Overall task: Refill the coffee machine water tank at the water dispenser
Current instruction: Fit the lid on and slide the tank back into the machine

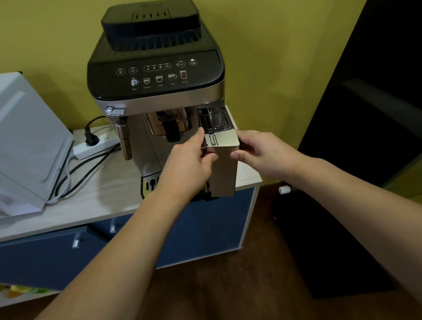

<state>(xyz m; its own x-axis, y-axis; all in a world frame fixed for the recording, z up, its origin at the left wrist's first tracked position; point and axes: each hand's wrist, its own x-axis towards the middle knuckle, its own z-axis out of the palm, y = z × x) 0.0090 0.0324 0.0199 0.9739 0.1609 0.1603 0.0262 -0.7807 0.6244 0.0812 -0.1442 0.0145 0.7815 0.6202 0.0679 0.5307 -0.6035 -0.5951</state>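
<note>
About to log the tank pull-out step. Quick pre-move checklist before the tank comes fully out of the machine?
1. Left hand on water tank left edge: ok.
2. Right hand on tank's right side: ok.
3. Tank partly out of the coffee machine front: ok.
4. Path toward the person free of objects: ok.
5. Power strip cables clear of the tank: ok, they lie left.
6. Water level in the tank: cannot tell.
</note>
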